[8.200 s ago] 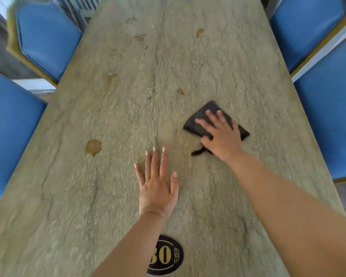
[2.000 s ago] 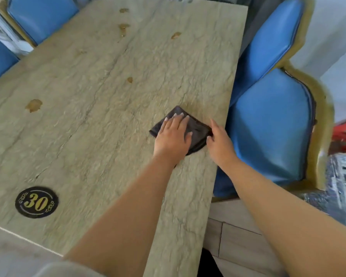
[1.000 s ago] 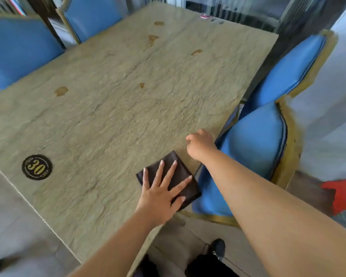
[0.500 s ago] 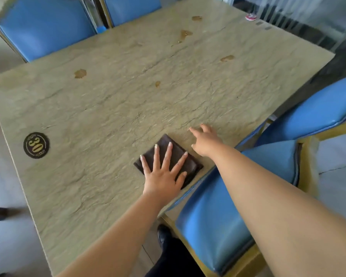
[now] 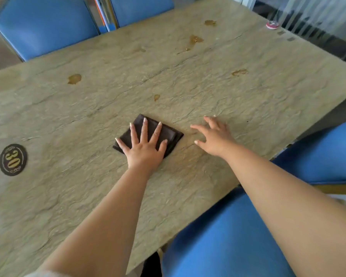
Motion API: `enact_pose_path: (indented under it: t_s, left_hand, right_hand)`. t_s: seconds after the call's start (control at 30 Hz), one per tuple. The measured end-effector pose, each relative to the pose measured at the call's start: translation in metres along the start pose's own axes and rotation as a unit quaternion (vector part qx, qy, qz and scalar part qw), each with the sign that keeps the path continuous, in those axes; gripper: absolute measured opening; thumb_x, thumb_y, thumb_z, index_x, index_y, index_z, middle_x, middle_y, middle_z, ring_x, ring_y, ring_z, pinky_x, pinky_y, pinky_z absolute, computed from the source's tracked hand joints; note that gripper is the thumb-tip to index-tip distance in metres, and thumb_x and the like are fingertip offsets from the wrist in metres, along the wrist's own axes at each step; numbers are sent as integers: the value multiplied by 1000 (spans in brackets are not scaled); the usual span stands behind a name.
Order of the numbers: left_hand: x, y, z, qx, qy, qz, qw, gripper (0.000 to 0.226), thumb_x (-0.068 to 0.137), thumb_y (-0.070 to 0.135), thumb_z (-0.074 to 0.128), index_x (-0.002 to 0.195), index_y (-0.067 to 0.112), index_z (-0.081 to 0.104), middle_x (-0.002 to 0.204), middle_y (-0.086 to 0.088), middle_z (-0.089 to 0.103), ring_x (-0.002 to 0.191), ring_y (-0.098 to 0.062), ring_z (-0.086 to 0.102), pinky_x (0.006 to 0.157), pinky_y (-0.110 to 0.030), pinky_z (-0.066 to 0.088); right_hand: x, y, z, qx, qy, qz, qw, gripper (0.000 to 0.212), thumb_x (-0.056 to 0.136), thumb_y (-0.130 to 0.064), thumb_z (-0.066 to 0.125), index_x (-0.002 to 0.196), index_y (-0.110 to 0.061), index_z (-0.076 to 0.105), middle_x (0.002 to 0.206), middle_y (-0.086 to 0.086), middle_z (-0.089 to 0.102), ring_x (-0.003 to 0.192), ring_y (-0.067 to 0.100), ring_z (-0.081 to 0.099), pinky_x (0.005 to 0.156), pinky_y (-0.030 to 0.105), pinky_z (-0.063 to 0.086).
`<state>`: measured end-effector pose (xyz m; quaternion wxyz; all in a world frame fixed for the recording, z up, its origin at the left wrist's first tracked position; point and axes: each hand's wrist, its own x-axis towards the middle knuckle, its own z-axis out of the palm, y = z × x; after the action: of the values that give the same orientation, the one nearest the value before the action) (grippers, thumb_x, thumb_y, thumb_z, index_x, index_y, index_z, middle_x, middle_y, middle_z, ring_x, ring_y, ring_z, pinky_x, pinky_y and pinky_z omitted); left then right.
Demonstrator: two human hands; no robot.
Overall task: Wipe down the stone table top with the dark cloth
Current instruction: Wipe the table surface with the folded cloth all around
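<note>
Greenish-beige stone with a rough, veined texture makes up the surface (image 5: 188, 186), and the dark cloth (image 5: 169, 134) lies folded into a thick square on it, toward the edge nearest the person. The left hand (image 5: 145, 148) presses flat on top of the cloth with its fingers (image 5: 143, 128) spread wide, palm covering the cloth's near corner, gripping nothing. Just to the right of the cloth, apart from it, the right hand (image 5: 214, 138) rests on bare stone, also spread open and empty, its fingertips touching the surface. Beyond the cloth sits a small brown stain (image 5: 156, 97); further off in the same direction are larger brown stains (image 5: 195, 39), and another stain (image 5: 74, 78) lies beyond the cloth and to its left. Well to the left of the cloth, a round black badge (image 5: 12, 159) with the gold number 30 is fixed near the surface's edge. Blue padded chairs (image 5: 44, 27) stand along the far side from the cloth, and another blue chair (image 5: 228, 242) is tucked at the near edge, below the right forearm.
</note>
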<state>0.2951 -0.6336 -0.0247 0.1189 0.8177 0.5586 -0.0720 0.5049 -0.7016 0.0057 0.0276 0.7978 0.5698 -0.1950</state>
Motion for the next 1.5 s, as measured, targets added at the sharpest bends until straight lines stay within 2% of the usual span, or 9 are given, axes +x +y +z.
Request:
enact_pose_path:
  t_s: [0.1, 0.2, 0.37, 0.57, 0.67, 0.87, 1.03, 1.3, 1.5]
  left_hand:
    - [9, 27, 1, -26, 11, -31, 999, 56, 92, 65, 9, 145, 56, -9, 161, 12, -18, 146, -28, -23, 107, -71, -10]
    - [-31, 60, 16, -27, 31, 32, 999, 56, 95, 62, 11, 146, 55, -10, 160, 14, -17, 146, -25, -23, 110, -67, -13]
    - [-68, 77, 27, 22, 37, 119, 992, 57, 94, 65, 17, 144, 59, -9, 160, 19, -14, 147, -22, -22, 112, -67, -9]
    - [40, 94, 0, -50, 33, -128, 990, 58, 90, 68, 15, 145, 59, -4, 161, 15, -15, 147, -23, -23, 108, -69, -13]
    - [77, 126, -9, -72, 10, -172, 982, 58, 92, 66, 14, 147, 55, -3, 160, 14, -16, 146, -26, -25, 106, -71, -13]
    - [-13, 152, 17, -19, 29, 38, 999, 58, 93, 64, 12, 147, 53, -5, 160, 19, -14, 147, -20, -23, 112, -67, -8]
    - [-92, 112, 33, 54, 11, 230, 972, 58, 96, 63, 27, 149, 51, 7, 162, 15, 0, 150, -25, -6, 112, -69, 5]
    - [16, 156, 10, -52, 3, -100, 994, 59, 92, 66, 12, 146, 54, -7, 160, 12, -20, 144, -30, -28, 106, -70, -15]
    - [-43, 232, 31, 21, 12, 145, 989, 60, 92, 67, 14, 145, 55, -10, 160, 16, -17, 145, -26, -27, 108, -69, -14]
  right_hand:
    - [28, 14, 1, 6, 51, -42, 998, 48, 95, -44, 47, 141, -43, 34, 156, 7, 18, 143, 32, 15, 117, 50, 12]
    - [41, 22, 4, 22, 122, -82, 989, 39, 94, -34, 50, 131, -43, 47, 145, 3, 35, 134, 28, 32, 111, 45, 25]
    - [54, 57, -13, 44, 100, -176, 978, 43, 93, -20, 51, 134, -33, 51, 142, -1, 42, 131, 23, 38, 109, 36, 29]
    - [51, 105, 6, -45, 144, -183, 972, 49, 97, -44, 22, 144, -42, 34, 153, 0, 33, 144, 25, 23, 116, 55, 12]
    - [56, 105, 6, -10, 154, -179, 972, 52, 97, -41, 20, 147, -31, 32, 151, -1, 37, 143, 21, 25, 117, 55, 12]
    - [57, 108, 8, 51, 185, -182, 964, 52, 98, -28, 20, 146, -19, 35, 146, 4, 46, 141, 21, 33, 116, 54, 17]
    - [58, 108, 9, 75, 184, -183, 963, 53, 95, -36, 21, 142, -21, 41, 145, 0, 47, 141, 19, 31, 117, 52, 13]
    - [59, 117, -9, 132, 83, -211, 965, 50, 96, -5, 40, 144, -18, 38, 152, 1, 37, 145, 19, 23, 118, 44, 5]
    - [68, 177, -34, 57, 187, -221, 955, 42, 89, -20, 37, 123, -14, 61, 122, 12, 60, 112, 35, 54, 98, 43, 43]
